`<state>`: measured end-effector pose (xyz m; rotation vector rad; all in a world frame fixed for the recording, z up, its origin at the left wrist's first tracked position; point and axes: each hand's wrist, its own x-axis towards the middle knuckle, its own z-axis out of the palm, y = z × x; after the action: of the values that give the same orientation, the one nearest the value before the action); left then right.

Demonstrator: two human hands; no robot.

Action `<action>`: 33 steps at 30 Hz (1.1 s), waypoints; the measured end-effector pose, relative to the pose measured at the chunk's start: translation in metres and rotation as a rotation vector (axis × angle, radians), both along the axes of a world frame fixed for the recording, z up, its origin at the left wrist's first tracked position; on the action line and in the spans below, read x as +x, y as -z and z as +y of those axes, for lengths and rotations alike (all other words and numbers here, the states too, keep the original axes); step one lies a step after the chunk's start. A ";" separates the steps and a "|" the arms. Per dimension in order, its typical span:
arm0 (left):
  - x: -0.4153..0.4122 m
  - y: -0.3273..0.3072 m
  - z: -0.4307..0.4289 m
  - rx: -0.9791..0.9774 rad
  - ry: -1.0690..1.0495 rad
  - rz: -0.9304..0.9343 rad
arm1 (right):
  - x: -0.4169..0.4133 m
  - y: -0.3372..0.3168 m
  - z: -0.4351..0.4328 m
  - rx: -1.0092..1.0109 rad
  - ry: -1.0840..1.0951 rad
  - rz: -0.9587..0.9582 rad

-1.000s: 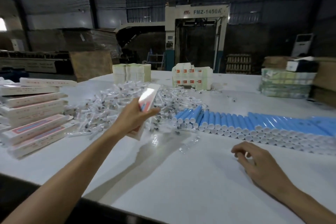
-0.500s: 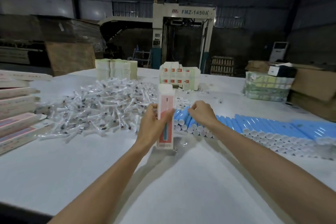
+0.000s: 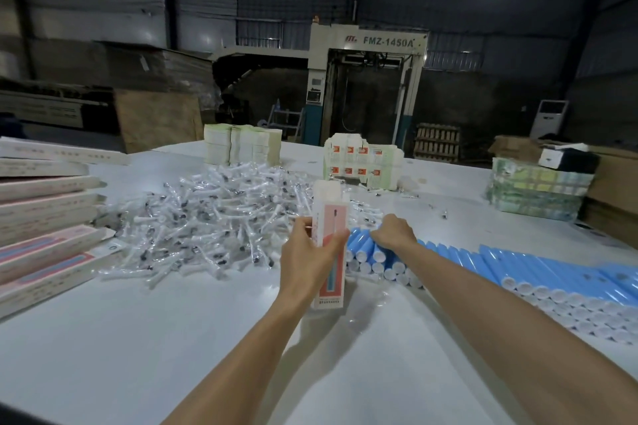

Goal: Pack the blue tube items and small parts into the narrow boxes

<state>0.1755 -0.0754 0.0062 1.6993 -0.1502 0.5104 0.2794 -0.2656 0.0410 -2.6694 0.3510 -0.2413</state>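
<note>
Left hand [image 3: 303, 264] grip clasps upright narrow box [image 3: 332, 217]; right hand [image 3: 394, 234] curls round blue tubes [image 3: 497, 260].

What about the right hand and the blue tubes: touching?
Touching. The head view shows the right hand curled down over the blue tubes at the row's left end, with no gap.

A tall machine marked FMZ-1450A [image 3: 379, 41] stands beyond the white tabletop [image 3: 121, 338]. A white floor-standing air conditioner [image 3: 549, 117] stands to its right. Brown board [image 3: 158, 121] leans at left.
</note>
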 end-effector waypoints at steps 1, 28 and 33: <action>0.000 0.000 0.000 -0.001 0.010 0.004 | 0.000 -0.001 -0.002 0.056 -0.002 -0.020; -0.048 -0.028 -0.098 0.162 0.548 -0.054 | -0.194 -0.017 -0.111 1.432 -0.420 -0.860; -0.047 -0.012 -0.104 0.172 0.605 -0.013 | -0.198 -0.030 -0.098 1.257 -0.439 -0.871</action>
<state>0.1286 -0.1796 0.0185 1.7095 -0.7086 0.0557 0.0816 -0.3639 0.0708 -1.1800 -0.2985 -0.7037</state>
